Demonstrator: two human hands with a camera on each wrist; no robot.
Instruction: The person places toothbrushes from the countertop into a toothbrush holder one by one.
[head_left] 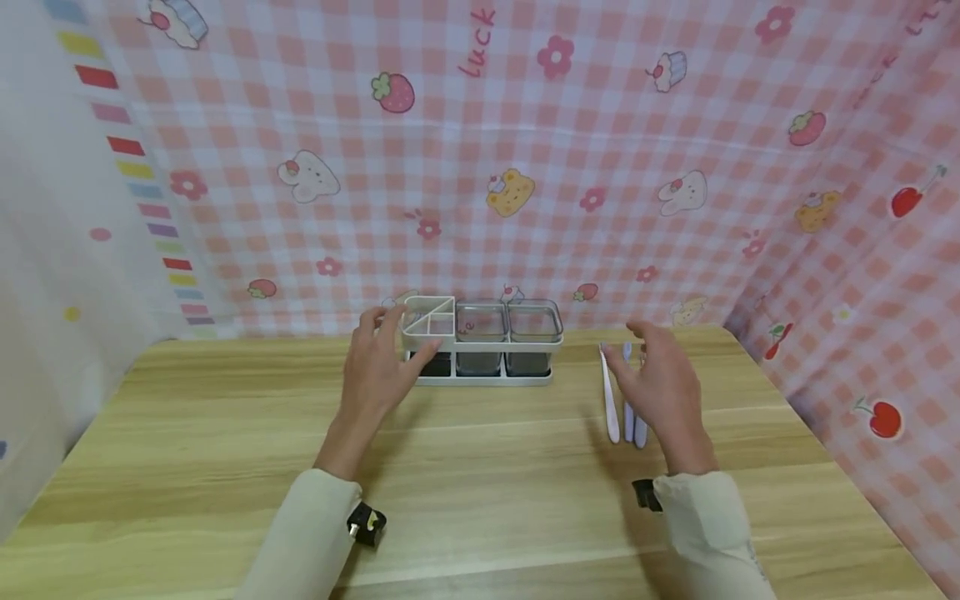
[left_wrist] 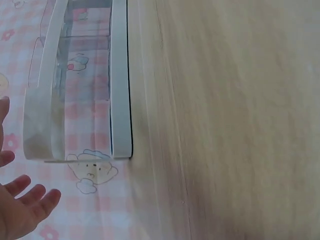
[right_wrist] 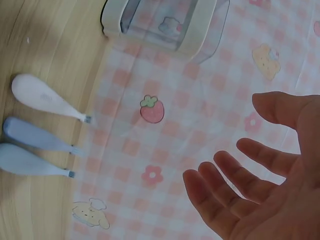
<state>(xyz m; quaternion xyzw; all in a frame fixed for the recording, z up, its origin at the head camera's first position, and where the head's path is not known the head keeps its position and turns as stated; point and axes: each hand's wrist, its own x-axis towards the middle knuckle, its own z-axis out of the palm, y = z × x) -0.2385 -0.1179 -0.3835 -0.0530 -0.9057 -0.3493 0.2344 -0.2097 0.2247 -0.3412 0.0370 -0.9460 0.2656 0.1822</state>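
A white toothbrush holder (head_left: pixel 483 381) stands at the back of the table, with a divided compartment at its left and two clear cups (head_left: pixel 482 321) set in its frame. My left hand (head_left: pixel 371 367) is at the holder's left end, fingers spread; the left wrist view shows a gap between the fingers and the holder's frame (left_wrist: pixel 120 90). My right hand (head_left: pixel 663 387) hovers, holding nothing, near three toothbrushes. A white toothbrush (right_wrist: pixel 42 95) lies beside a blue toothbrush (right_wrist: pixel 37 135) and a pale blue toothbrush (right_wrist: pixel 32 161). In the head view the right hand partly hides them.
Behind the wooden table (head_left: pixel 480 500) hangs a pink checked cloth (head_left: pixel 450 167) with printed figures, close to the holder's back. The same cloth continues along the right side. A white cloth (head_left: pixel 67 275) hangs at the left.
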